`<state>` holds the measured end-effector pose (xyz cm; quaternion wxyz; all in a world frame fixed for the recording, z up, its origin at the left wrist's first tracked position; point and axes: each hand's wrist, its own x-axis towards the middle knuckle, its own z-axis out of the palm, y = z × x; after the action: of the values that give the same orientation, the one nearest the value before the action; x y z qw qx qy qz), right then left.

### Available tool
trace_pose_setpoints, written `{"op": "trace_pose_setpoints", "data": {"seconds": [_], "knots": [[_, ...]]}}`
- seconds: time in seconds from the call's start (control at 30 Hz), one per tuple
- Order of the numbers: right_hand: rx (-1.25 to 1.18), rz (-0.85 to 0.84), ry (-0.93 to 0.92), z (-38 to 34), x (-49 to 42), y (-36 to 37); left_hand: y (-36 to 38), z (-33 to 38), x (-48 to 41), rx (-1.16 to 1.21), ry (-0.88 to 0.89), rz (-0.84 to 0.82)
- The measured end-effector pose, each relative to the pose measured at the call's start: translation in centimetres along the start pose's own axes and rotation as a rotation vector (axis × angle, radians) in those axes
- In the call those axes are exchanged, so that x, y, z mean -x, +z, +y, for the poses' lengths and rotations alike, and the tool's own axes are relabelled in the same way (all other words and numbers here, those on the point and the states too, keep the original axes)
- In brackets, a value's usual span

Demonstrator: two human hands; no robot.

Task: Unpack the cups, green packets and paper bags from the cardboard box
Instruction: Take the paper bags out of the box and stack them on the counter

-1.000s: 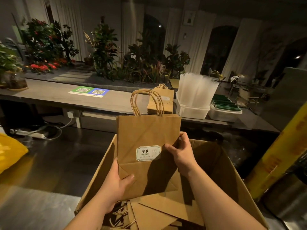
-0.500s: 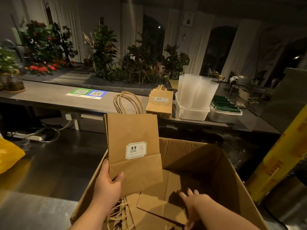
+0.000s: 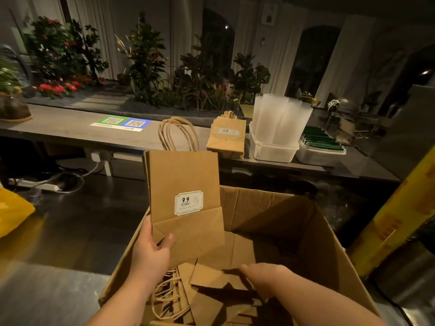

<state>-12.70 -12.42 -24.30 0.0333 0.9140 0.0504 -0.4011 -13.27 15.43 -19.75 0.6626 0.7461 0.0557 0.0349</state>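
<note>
My left hand (image 3: 150,252) grips the lower left corner of a flat stack of brown paper bags (image 3: 186,196) with a "9.9" label, held upright over the left side of the open cardboard box (image 3: 313,234). My right hand (image 3: 263,274) reaches down into the box among more flat paper bags (image 3: 211,285); its fingers are hidden, so whether it holds one is unclear. On the counter behind lie a pile of paper bags (image 3: 227,140), clear cups (image 3: 280,118) in a white tub, and green packets (image 3: 321,141) in another tub.
A long grey counter (image 3: 70,130) with a QR-code sign (image 3: 121,123) runs across the back, plants behind it. A yellow bag (image 3: 11,212) lies at the left. A yellow panel (image 3: 397,220) leans at the right. A power strip and cables (image 3: 47,184) lie under the counter.
My right hand let go of the held bags and dropped into the box. My left hand moved the bags left and keeps them upright.
</note>
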Motion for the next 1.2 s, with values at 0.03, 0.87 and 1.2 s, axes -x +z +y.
{"op": "trace_pose_setpoints", "data": {"seconds": [0.03,0.87,1.2], "knots": [[-0.059,0.048,0.019,0.2,0.4,-0.2,0.1,0.0,-0.1,-0.020,-0.011,0.011],[0.476,1.156,-0.383,-12.0,11.5,-14.0,0.0,2.0,2.2,-0.035,-0.036,-0.253],[0.264,1.658,-0.528,-10.4,10.2,-13.7,-0.2,2.4,2.1,-0.006,-0.053,-0.018]]}}
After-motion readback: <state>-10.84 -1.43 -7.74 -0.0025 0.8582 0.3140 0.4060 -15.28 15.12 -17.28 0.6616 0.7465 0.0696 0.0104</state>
